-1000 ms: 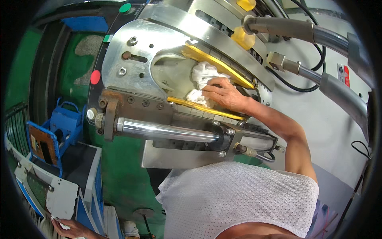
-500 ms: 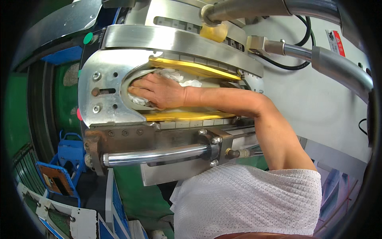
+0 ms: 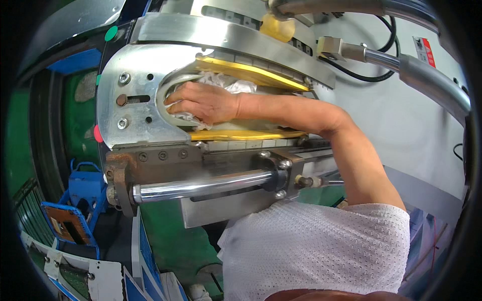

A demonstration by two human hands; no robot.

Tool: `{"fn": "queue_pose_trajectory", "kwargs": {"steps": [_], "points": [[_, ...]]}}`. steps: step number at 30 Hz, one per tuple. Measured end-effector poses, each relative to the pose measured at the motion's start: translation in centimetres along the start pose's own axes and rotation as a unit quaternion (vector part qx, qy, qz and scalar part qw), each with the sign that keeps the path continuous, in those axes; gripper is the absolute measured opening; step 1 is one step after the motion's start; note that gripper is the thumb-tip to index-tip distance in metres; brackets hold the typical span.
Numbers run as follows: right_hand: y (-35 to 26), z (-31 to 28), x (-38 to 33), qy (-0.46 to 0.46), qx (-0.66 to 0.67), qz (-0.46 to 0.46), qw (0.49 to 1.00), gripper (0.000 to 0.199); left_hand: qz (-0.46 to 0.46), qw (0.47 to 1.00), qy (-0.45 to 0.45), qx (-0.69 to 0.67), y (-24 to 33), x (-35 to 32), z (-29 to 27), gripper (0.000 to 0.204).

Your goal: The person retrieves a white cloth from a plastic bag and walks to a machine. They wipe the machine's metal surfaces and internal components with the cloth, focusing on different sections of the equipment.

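My right hand [image 3: 206, 103] reaches in from the right, over a machine with a rounded recess. Its fingers are bent around a crumpled white cloth [image 3: 228, 83], bunched under and beside the palm at the curved end of the recess. The fingertips are partly hidden by the cloth. A shiny metal plate [image 3: 113, 95] with bolts and a slot borders that curved end. Yellow strips run along both sides, a far strip [image 3: 251, 71] and a near strip [image 3: 251, 135], close to my wrist and forearm. My left hand is out of view.
Below the recess lies a polished rod [image 3: 206, 185] joined to a metal block [image 3: 288, 173]. Thick metal cylinders [image 3: 432, 78] and a black cable [image 3: 369, 78] stand at the upper right. A blue frame cart [image 3: 83, 195] stands on the green floor at left.
The machine sits a little higher in the view. My right hand stays on the cloth at the curved end, its fingers more bent, and the cloth's folds have shifted.
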State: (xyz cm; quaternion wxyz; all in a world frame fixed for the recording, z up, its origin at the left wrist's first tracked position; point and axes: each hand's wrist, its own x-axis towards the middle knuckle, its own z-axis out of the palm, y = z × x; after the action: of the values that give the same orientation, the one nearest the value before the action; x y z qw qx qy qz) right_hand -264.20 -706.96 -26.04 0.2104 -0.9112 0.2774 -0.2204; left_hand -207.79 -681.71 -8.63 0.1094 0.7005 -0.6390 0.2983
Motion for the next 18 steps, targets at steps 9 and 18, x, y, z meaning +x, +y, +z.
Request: {"fn": "queue_pose_trajectory", "kwargs": {"steps": [9,18], "points": [[0.0,-1.4,-2.8,-0.059,-0.067,0.056,0.994,0.047,-0.029,0.995,-0.080,0.049,0.1,0.8,0.3,0.025],[-1.2,-4.5,-14.3,-0.192,-0.058,0.099,0.975,0.036,-0.005,0.997,-0.068,0.026,1.3,1.8,0.0,0.024]]}}
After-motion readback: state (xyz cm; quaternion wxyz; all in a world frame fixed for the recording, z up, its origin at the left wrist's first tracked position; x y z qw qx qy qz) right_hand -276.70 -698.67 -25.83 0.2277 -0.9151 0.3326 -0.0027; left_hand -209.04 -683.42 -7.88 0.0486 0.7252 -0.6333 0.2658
